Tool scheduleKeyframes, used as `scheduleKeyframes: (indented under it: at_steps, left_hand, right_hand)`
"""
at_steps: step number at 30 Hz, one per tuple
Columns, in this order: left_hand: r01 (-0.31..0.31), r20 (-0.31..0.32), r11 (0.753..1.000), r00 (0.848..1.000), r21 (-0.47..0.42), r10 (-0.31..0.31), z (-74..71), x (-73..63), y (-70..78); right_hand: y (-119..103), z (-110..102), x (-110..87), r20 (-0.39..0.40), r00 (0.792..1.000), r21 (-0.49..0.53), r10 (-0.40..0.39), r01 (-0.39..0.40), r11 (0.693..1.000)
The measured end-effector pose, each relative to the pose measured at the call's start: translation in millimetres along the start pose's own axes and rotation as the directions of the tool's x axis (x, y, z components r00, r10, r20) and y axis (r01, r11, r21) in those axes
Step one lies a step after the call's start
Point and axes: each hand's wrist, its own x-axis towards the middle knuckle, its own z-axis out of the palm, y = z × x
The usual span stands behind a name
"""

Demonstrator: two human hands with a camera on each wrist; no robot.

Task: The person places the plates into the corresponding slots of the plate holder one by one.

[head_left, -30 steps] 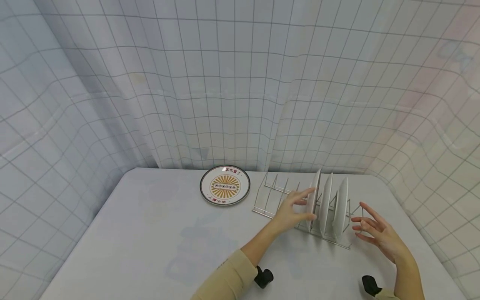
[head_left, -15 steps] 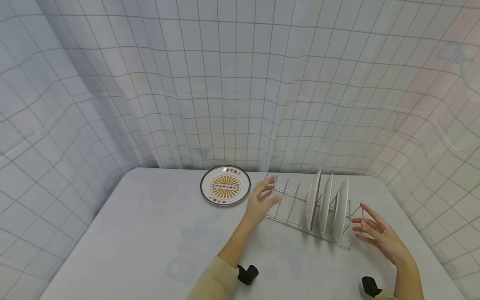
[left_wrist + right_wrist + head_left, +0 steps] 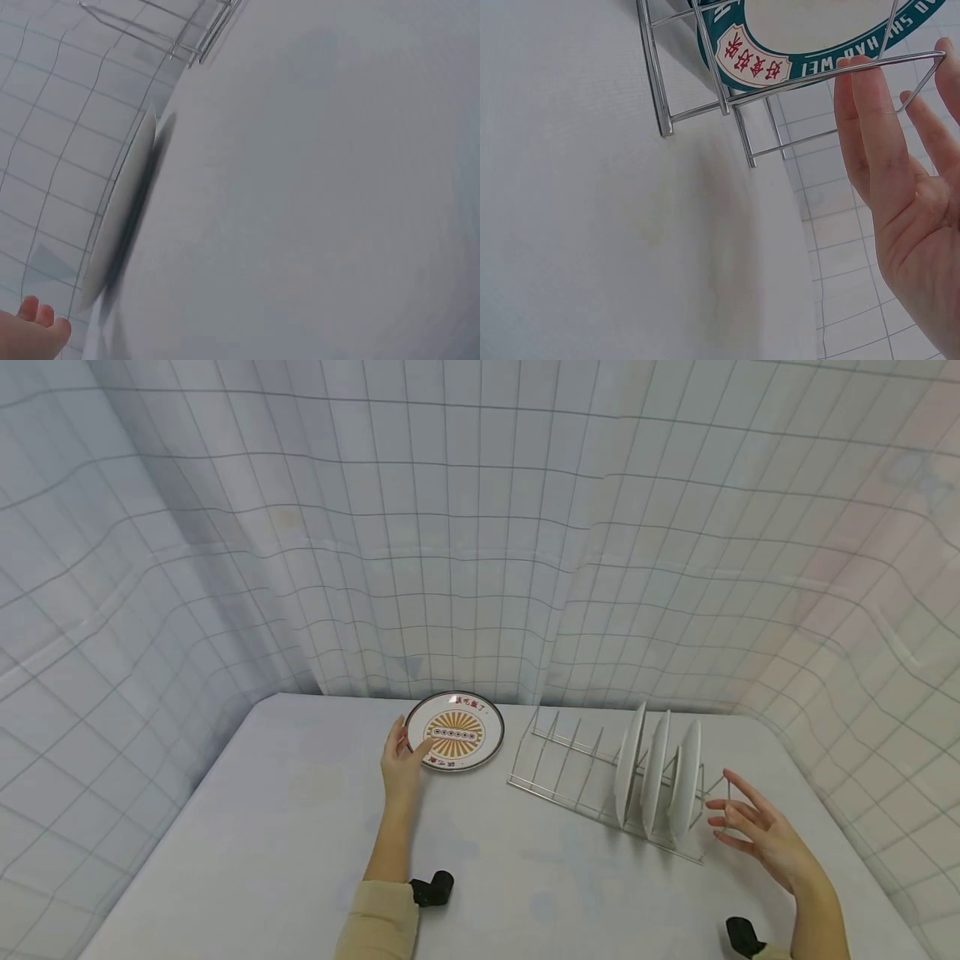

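Observation:
In the head view, a white plate (image 3: pixel 489 739) with a dark rim and a yellow sunburst lies flat at the back of the table. My left hand (image 3: pixel 401 762) is at its left edge, thumb over the plate and fingers spread by the rim. The left wrist view catches the plate (image 3: pixel 120 217) edge-on, with my fingertips at its near end. To the right, a wire dish rack (image 3: pixel 570 808) holds three upright plates (image 3: pixel 656 772). My right hand (image 3: pixel 765 835) is at the rack's right end; in the right wrist view, its extended fingertips (image 3: pixel 866 75) touch the top wire.
White tabletop (image 3: pixel 300 827) spreads in front of the plate and rack. A white gridded curtain (image 3: pixel 465 568) hangs behind the table and along both sides. Black wrist-worn devices (image 3: pixel 433 889) show by both forearms. The rack's left slots are bare wire.
My left hand has let go of the leftmost upright plate in the rack and moved left to the flat plate's edge. My right hand has stayed at the rack's end.

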Motion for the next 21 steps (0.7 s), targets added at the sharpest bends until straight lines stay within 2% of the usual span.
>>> scheduleKeyframes:
  at_steps: [3,4,7,10,13,16,21]
  left_hand:
    - [0.099,-0.021,0.995,0.995,0.004,-0.099,-7.6,2.5,-7.6]
    - [0.128,-0.019,0.992,0.991,-0.019,-0.129,-8.5,3.0,-10.3]
    - [0.175,0.004,0.979,0.985,-0.101,-0.175,-7.6,2.4,-16.6]
    - [0.173,0.031,0.964,0.985,-0.201,-0.170,-5.0,0.6,-21.4]
    - [0.173,0.046,0.972,0.985,-0.157,-0.168,-4.4,2.8,-25.9]
    - [0.170,0.059,0.984,0.984,-0.049,-0.167,-4.6,6.5,-29.3]
    - [0.137,0.044,0.988,0.989,0.064,-0.140,-2.2,10.1,-35.5]
  right_hand:
    - [1,0,-1.0,0.000,1.000,0.000,-0.005,0.005,1.000]
    - [1,0,-1.2,-0.001,1.000,-0.003,-0.008,0.008,1.000]
    - [2,0,-1.1,-0.003,1.000,-0.011,-0.015,0.014,1.000]
    - [2,0,-0.9,-0.002,1.000,-0.013,-0.018,0.018,1.000]
    - [1,0,-0.7,-0.003,1.000,-0.012,-0.019,0.019,1.000]
    - [1,0,-0.7,0.000,1.000,-0.005,-0.018,0.018,1.000]
    - [1,0,-0.5,0.007,1.000,0.006,-0.018,0.018,1.000]
